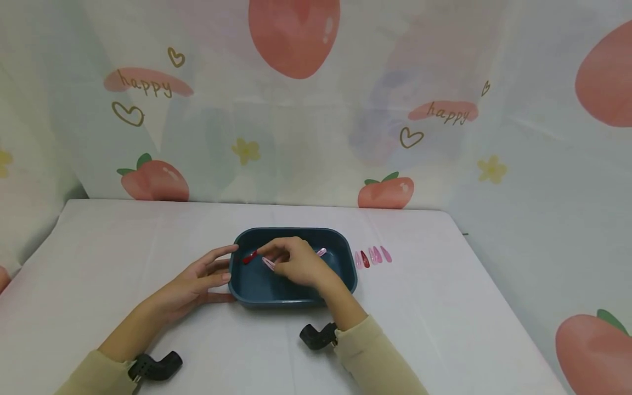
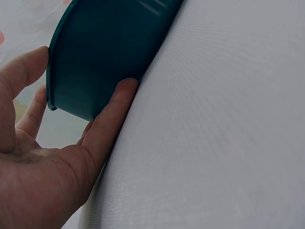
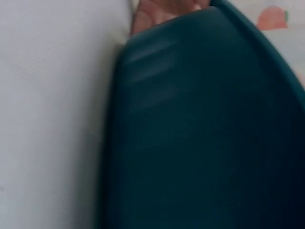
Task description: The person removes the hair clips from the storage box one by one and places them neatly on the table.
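Observation:
A dark blue-green plastic tray (image 1: 291,301) stands on the white table. My left hand (image 1: 197,282) rests against its left side, fingers spread, some at the rim and the thumb low on the outer wall; the left wrist view shows this hand (image 2: 62,157) touching the wall. Inside the tray, my right hand (image 1: 296,263) has bent fingers and seems to pinch a pink hair clip (image 1: 268,264) at its thumb tip. Just beyond those fingers lies a red hair clip (image 1: 249,257). Another pink clip (image 1: 321,252) is behind the right hand, partly hidden.
Right of the tray, several pink clips (image 1: 386,254) and one red clip (image 1: 365,259) lie in a slanted row on the white tablecloth (image 1: 419,318). A printed curtain (image 1: 306,131) hangs behind the table. Black wrist cameras (image 1: 157,366) are at both sleeves.

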A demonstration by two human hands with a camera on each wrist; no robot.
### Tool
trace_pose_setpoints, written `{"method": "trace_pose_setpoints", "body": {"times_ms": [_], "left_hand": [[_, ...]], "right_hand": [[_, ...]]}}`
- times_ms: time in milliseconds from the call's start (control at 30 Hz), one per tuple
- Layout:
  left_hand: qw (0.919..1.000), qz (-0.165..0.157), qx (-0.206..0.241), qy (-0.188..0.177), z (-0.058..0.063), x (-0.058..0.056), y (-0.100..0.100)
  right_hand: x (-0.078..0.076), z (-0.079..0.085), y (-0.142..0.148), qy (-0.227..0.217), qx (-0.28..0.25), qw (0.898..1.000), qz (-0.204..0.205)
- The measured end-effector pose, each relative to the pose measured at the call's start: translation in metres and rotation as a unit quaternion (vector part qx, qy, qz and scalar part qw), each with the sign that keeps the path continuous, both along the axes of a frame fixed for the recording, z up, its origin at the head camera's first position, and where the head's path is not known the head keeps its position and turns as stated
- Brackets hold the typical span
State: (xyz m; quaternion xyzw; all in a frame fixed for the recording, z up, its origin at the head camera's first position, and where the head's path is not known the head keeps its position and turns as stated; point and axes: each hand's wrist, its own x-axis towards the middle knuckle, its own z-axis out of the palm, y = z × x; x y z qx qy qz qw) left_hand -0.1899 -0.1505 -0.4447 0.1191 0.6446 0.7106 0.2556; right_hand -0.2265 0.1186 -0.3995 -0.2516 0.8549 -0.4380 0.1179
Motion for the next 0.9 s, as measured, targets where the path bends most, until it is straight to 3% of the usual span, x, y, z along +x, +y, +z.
{"method": "trace_pose_setpoints", "body": {"times_ms": [167, 567, 900], "left_hand": [[1.0000, -0.003, 0.005, 0.001, -0.001, 0.001, -0.001], [1.0000, -0.005, 0.004, 0.007, -0.002, -0.001, -0.001], [0.9998, -0.007, 0.014, 0.009, -0.001, -0.001, -0.002]], "right_hand": [[-0.001, 0.007, 0.007, -0.032, -0.058, 0.998, -0.003], [-0.004, 0.021, 0.021, -0.080, -0.133, 0.988, -0.003], [-0.007, 0.028, 0.034, -0.096, -0.161, 0.982, -0.012]]}}
